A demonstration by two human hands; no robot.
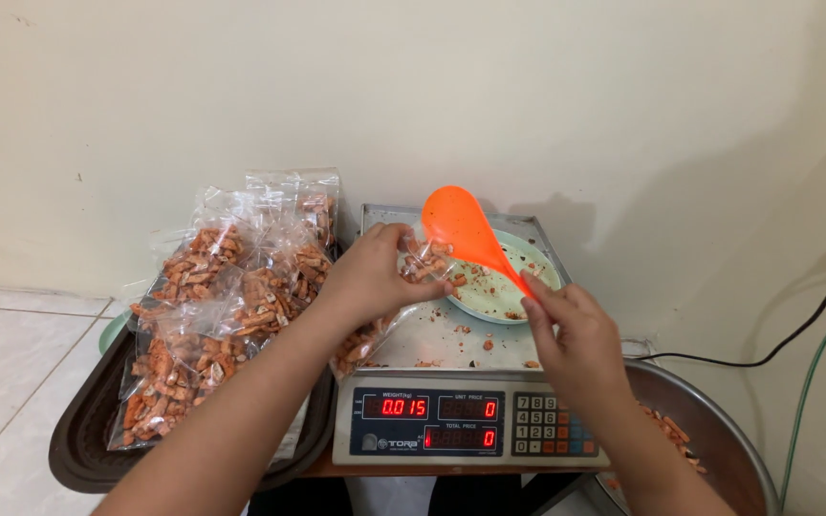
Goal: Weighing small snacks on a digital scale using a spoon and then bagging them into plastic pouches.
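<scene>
Clear plastic bag [396, 304] of orange snack sticks gripped by left hand [373, 277]; right hand [574, 334] pinches glossy orange spoon [470, 234].

Plain cream wall [528, 86], white tiled floor [2, 354] at left.

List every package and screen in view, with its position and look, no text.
Clear snack bag: pinched by the left hand over the scale, orange pieces inside.
Filled clear bags: piled on the dark tray, left.
Scale display: front panel, dark windows, red digits.
Keypad: right of display, grey and coloured keys.
</scene>
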